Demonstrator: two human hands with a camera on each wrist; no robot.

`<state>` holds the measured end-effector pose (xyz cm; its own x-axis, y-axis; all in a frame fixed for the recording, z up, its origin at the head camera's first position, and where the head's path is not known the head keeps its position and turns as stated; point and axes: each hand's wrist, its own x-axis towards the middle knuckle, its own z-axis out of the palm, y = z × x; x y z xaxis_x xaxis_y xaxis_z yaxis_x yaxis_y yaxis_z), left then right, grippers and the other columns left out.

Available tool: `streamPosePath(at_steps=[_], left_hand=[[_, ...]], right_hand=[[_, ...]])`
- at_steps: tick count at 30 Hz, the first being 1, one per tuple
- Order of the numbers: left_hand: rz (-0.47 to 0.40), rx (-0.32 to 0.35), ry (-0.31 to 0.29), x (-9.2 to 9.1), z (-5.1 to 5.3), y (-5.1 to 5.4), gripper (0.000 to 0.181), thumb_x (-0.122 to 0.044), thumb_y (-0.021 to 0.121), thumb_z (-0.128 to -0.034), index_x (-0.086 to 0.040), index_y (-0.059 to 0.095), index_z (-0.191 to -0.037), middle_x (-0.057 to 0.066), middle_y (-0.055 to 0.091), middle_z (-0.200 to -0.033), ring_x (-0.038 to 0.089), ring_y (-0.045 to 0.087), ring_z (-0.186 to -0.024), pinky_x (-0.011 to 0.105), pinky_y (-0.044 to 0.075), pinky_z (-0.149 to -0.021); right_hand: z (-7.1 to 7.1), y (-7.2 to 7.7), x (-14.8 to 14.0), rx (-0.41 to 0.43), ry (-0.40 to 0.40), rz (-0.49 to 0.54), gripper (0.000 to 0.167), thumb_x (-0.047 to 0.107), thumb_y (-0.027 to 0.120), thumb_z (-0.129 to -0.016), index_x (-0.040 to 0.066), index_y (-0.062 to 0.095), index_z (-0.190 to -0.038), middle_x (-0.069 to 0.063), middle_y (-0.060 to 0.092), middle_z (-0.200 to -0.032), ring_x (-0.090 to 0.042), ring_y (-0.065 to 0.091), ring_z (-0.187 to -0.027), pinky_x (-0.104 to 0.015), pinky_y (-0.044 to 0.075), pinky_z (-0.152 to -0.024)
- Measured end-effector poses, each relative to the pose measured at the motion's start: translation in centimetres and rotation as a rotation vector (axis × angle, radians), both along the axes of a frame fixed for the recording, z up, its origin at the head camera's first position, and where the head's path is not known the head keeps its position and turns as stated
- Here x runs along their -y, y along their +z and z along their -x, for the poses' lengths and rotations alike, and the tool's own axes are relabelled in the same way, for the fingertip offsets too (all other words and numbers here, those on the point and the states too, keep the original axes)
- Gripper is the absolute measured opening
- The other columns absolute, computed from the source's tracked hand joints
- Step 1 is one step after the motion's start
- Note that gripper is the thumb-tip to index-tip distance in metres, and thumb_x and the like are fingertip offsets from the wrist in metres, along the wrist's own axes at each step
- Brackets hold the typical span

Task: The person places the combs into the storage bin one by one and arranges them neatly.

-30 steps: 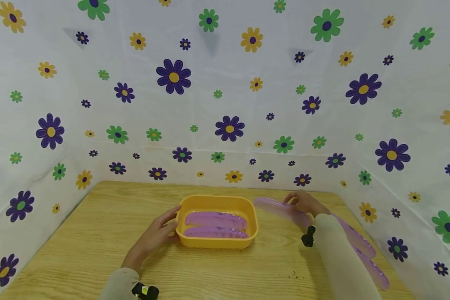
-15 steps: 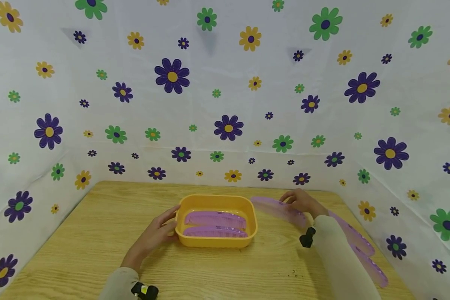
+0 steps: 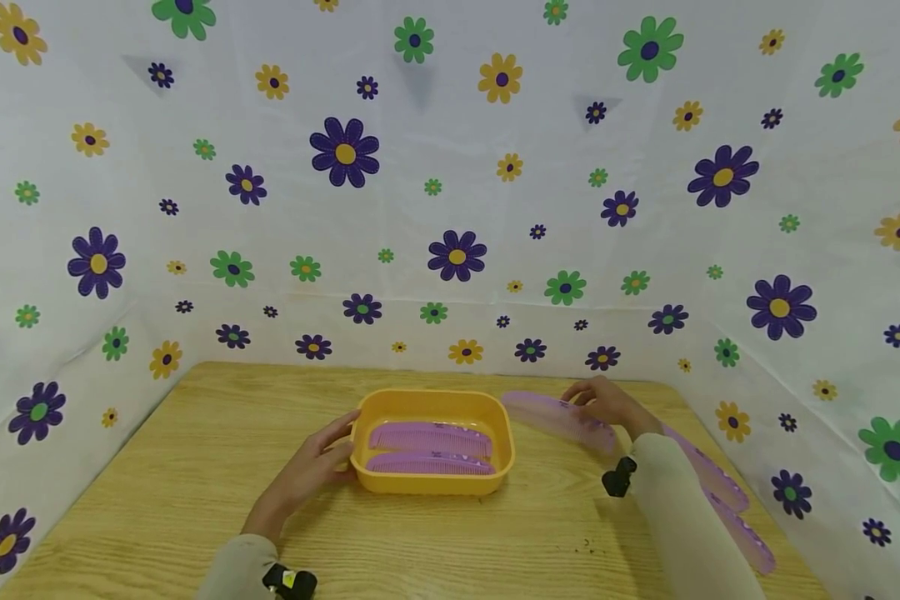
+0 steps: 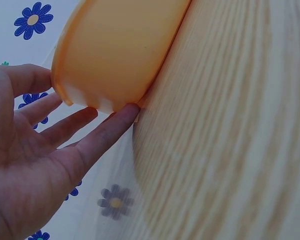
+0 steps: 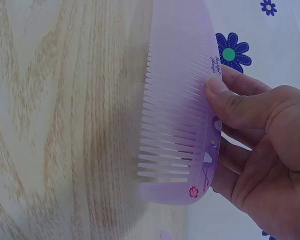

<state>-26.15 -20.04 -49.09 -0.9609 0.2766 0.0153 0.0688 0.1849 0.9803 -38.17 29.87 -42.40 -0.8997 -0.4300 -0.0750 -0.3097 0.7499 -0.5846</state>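
Note:
My right hand (image 3: 606, 402) pinches a translucent purple comb (image 3: 543, 414) by its spine, thumb on one face and fingers behind. In the right wrist view the comb (image 5: 177, 100) has its teeth toward the wooden table, with printed decoration and a small red flower near its end. My left hand (image 3: 311, 475) rests against the left end of a yellow plastic basin (image 3: 435, 484). Its fairly straight fingers touch the basin's wall (image 4: 120, 50) in the left wrist view. Inside the basin lie two purple combs, the back one (image 3: 427, 435) and the front one (image 3: 427, 463), roughly parallel.
Two more purple combs, an upper one (image 3: 712, 475) and a lower one (image 3: 750, 537), lie at the table's right edge, partly behind the right sleeve (image 3: 682, 508). White flower-patterned sheeting (image 3: 390, 208) encloses the wooden table (image 3: 420, 550) at the back and sides.
The right hand and its comb shift very slightly within the view, along with a small shift of the whole scene. The left hand keeps its place at the basin.

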Motion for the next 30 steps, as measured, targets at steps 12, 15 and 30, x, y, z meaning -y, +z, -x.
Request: streamPosePath(at_steps=[12, 15, 30], left_hand=[[0.026, 0.0, 0.017, 0.0, -0.2, 0.3, 0.057, -0.019, 0.045, -0.1104, -0.014, 0.027, -0.164, 0.026, 0.024, -0.169, 0.049, 0.045, -0.145, 0.045, 0.06, -0.099], [0.024, 0.003, 0.022, -0.2, -0.2, 0.3, 0.056, -0.018, 0.045, -0.1102, -0.015, 0.028, -0.164, 0.025, 0.025, -0.168, 0.049, 0.045, -0.145, 0.045, 0.06, -0.099], [0.027, -0.001, 0.022, -0.1, -0.3, 0.5, 0.056, -0.016, 0.044, -0.1103, -0.013, 0.028, -0.164, 0.025, 0.026, -0.168, 0.049, 0.045, -0.145, 0.045, 0.06, -0.099]], right_hand=[[-0.4, 1.0, 0.1, 0.024, -0.01, 0.017, 0.027, 0.0, 0.064, -0.097, -0.005, 0.068, -0.123, -0.031, 0.068, -0.121, -0.022, 0.068, -0.083, -0.036, 0.065, -0.076], [-0.6, 1.3, 0.1, 0.005, 0.002, 0.022, 0.026, 0.0, 0.064, -0.098, -0.006, 0.068, -0.123, -0.031, 0.07, -0.117, -0.02, 0.068, -0.08, -0.035, 0.065, -0.074], [-1.2, 3.1, 0.9, -0.06, 0.015, 0.048, 0.024, 0.001, 0.064, -0.099, -0.006, 0.068, -0.121, -0.032, 0.07, -0.113, -0.022, 0.07, -0.081, -0.038, 0.066, -0.071]])
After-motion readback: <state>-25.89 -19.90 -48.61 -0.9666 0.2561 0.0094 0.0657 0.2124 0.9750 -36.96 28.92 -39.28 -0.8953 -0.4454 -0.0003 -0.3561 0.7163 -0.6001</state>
